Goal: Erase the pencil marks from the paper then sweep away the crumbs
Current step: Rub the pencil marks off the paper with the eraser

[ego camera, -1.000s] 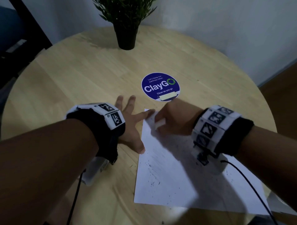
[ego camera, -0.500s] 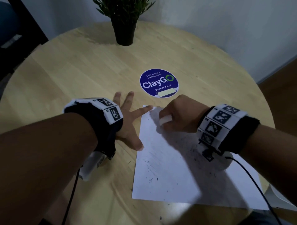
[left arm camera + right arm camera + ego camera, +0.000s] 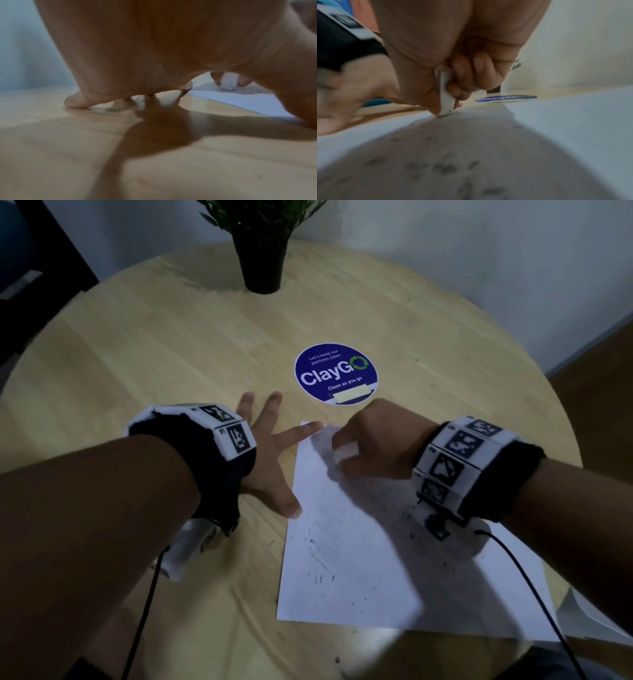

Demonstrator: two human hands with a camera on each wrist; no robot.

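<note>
A white sheet of paper (image 3: 359, 542) lies on the round wooden table (image 3: 171, 344), with faint grey smudges and dark eraser crumbs (image 3: 318, 571) scattered over it. My right hand (image 3: 370, 440) grips a white eraser (image 3: 344, 455) and presses its tip on the paper near the far left corner; the eraser (image 3: 446, 94) stands nearly upright in the right wrist view. My left hand (image 3: 270, 453) lies flat with fingers spread, index fingertip on the paper's far corner and thumb at its left edge. The eraser (image 3: 227, 82) also shows under my left palm.
A round blue ClayGo sticker (image 3: 336, 374) sits just beyond the hands. A potted plant (image 3: 262, 244) stands at the table's far edge by the white wall. A cable (image 3: 534, 594) runs from my right wrist across the paper. More crumbs (image 3: 337, 659) lie near the front edge.
My right hand with the eraser has shifted back and forth over the paper's far left corner, a little right and back. The left hand has stayed planted on the corner.
</note>
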